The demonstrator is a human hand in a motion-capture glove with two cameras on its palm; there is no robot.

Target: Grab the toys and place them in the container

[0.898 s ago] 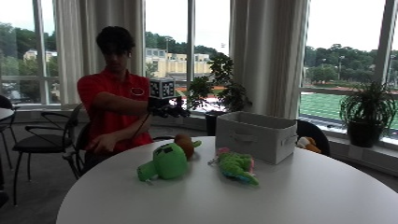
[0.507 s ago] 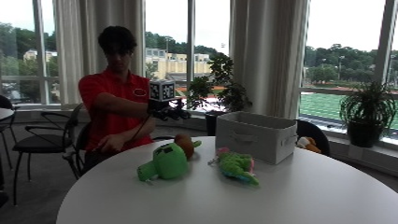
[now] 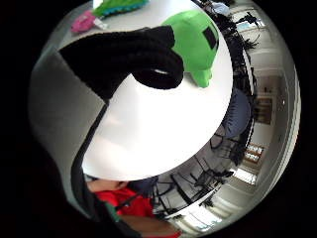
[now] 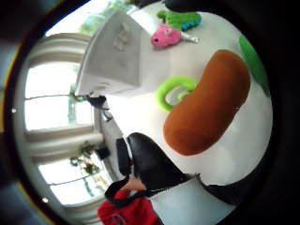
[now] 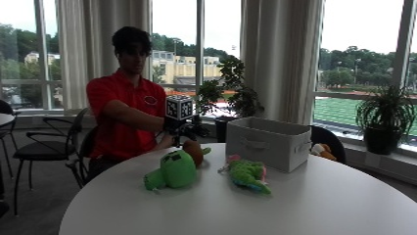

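You are on the reach; your hand (image 5: 174, 131) hovers with fingers loosely curled, holding nothing, directly above the brown plush toy (image 5: 192, 151) on the surface (image 5: 312, 205); next, lower, grip it, carry it to the white container (image 5: 267, 142) beyond.

Round white table (image 5: 312, 205): grey fabric bin (image 5: 267, 143), green plush toy (image 5: 172, 171), brown plush toy (image 5: 193, 151), green-and-pink plush toy (image 5: 247, 174).
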